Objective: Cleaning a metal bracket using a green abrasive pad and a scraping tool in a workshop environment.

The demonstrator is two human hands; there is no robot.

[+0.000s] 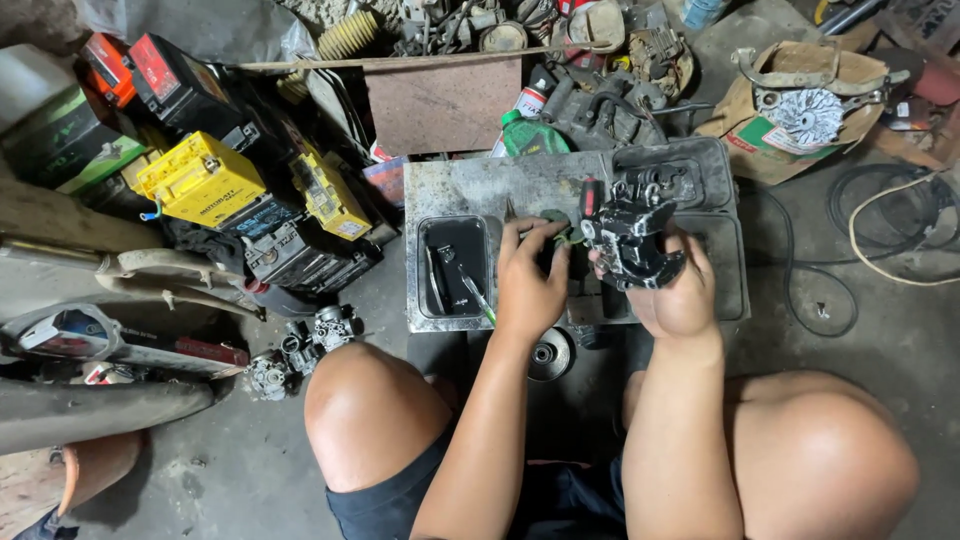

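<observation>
My right hand point(682, 295) grips a black metal brake caliper point(632, 232), held upright over a grimy metal tray point(720, 175). My left hand point(530, 280) closes on a small green-tipped tool point(478, 298) and reaches toward the caliper's left side, fingers touching near a dark green part point(556, 222). A rectangular well point(453, 265) at the tray's left holds dark oily liquid and a thin tool. My bare knees frame the tray's near edge.
Yellow and black batteries point(200, 180) pile up at the left with carburetor parts point(320, 335) on the concrete floor. Engine parts crowd the far side. A cardboard box with a finned metal part point(805, 115) sits far right, cables point(880, 230) coiled beside it.
</observation>
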